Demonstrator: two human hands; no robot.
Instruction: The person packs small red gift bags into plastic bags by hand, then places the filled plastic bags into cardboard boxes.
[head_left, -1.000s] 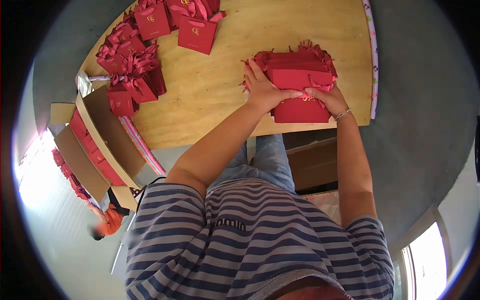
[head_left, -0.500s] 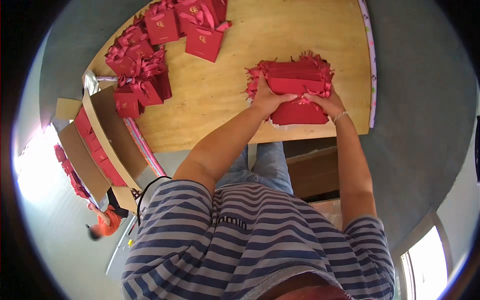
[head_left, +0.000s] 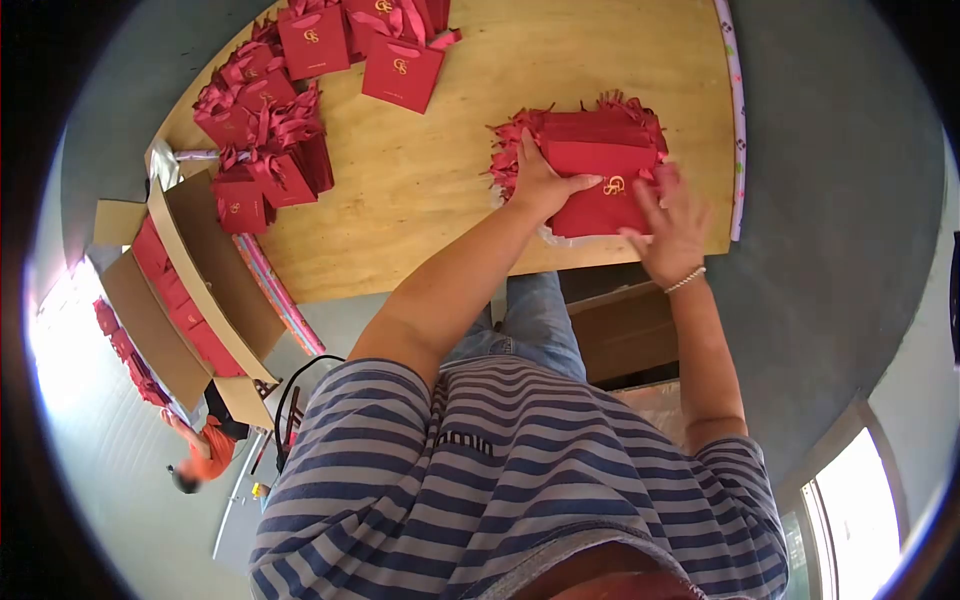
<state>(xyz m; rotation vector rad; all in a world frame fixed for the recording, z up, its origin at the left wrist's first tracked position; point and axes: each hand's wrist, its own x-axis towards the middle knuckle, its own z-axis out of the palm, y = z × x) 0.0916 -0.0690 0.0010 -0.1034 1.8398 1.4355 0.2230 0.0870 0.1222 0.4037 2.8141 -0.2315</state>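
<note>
Right hand drew back (fingers spread, blurred); left hand holds bags.

Gold "GS"-like monogram on red bags, partly hidden lettering ending "min" on striped shirt

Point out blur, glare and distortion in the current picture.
Head view: the right hand is motion-blurred, while the left hand, on the red bags, looks fairly crisp; head view: glare whites out the far left and the opening at lower right; head view: wide-lens distortion bows the table, and the image corners are black; head view: the person in orange has a smudged head.
</note>
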